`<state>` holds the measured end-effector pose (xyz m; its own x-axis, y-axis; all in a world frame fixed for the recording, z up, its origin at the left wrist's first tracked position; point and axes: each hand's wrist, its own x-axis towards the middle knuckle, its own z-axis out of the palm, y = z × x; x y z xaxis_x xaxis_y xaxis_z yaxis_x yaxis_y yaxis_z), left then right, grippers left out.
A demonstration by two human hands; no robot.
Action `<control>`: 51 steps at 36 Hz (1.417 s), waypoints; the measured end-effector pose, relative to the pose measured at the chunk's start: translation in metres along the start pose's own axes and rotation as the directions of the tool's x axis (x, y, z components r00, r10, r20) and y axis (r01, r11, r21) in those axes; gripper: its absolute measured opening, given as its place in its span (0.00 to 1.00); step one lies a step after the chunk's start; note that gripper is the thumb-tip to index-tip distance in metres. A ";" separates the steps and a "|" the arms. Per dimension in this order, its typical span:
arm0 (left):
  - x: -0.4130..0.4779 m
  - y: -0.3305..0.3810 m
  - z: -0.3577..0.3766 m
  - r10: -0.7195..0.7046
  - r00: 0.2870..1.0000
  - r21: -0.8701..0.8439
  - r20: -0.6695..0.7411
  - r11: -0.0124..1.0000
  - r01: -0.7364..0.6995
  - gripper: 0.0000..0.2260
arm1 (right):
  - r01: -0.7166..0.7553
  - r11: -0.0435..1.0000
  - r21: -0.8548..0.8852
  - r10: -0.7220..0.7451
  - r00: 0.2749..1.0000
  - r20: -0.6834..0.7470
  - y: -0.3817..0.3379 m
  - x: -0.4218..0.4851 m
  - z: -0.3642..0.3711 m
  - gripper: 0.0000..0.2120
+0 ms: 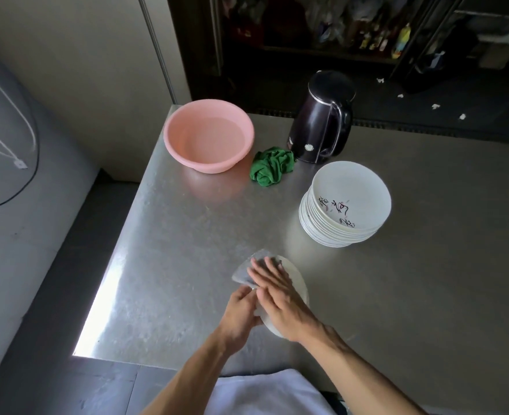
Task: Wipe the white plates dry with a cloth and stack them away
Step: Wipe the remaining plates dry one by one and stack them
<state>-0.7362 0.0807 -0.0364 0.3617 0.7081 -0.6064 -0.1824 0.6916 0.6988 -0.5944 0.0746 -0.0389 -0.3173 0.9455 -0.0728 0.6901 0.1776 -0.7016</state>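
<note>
A white plate is held tilted just above the steel table near its front edge. My left hand grips the plate's near left rim with curled fingers. My right hand lies flat with straight fingers across the plate, pressing a grey cloth against it. The cloth sticks out past the plate's far left edge. A stack of several white plates, the top one with dark painted marks, stands farther back to the right.
A pink basin sits at the table's far left corner. A crumpled green cloth lies beside it, in front of a dark electric kettle. The table's left edge drops to the floor.
</note>
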 end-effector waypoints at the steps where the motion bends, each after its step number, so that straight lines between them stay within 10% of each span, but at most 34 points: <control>1: -0.001 0.000 -0.001 -0.004 1.000 0.010 -0.009 1.000 0.004 0.15 | -0.004 1.000 -0.022 0.003 1.000 -0.009 0.005 0.000 -0.001 0.23; 7: 0.000 0.003 -0.004 -0.010 1.000 0.043 0.000 0.999 0.010 0.19 | -0.485 0.874 0.039 0.486 0.868 -0.106 0.021 0.016 -0.009 0.24; 15: -0.001 0.000 -0.004 0.046 0.998 0.028 0.049 0.998 -0.047 0.16 | 0.082 0.976 -0.200 -0.085 0.996 -0.003 0.001 -0.003 -0.004 0.24; 23: 0.004 0.004 -0.003 0.010 0.999 -0.143 -0.038 0.990 -0.015 0.16 | -0.549 0.810 0.206 0.584 0.787 -0.198 0.018 0.027 -0.019 0.24; 32: 0.005 0.005 -0.004 0.061 0.997 0.040 0.046 0.997 -0.063 0.14 | 0.027 0.998 -0.053 -0.028 0.999 -0.017 -0.005 0.005 -0.003 0.23; 35: 0.003 0.008 -0.005 0.021 1.000 0.039 -0.011 0.999 -0.021 0.19 | -0.204 0.975 -0.083 0.196 0.976 -0.097 0.017 0.004 -0.004 0.23; 39: 0.006 0.009 -0.003 0.000 0.999 0.022 -0.034 1.000 0.001 0.21 | -0.655 0.756 0.002 0.650 0.750 -0.124 0.027 0.016 -0.007 0.26; 47: 0.006 0.003 -0.001 0.053 0.997 0.017 0.048 0.998 -0.054 0.15 | 0.007 0.991 -0.132 -0.012 0.999 -0.035 -0.005 -0.003 0.000 0.24; 51: 0.006 -0.002 0.003 0.042 0.998 -0.125 -0.056 0.991 -0.049 0.12 | -0.282 0.954 -0.100 0.263 0.950 -0.168 0.016 0.003 -0.006 0.24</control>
<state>-0.7310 0.0831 -0.0401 0.3022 0.7434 -0.5966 -0.3124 0.6686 0.6748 -0.5807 0.0818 -0.0457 -0.0108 0.9908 -0.1350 0.8131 -0.0699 -0.5780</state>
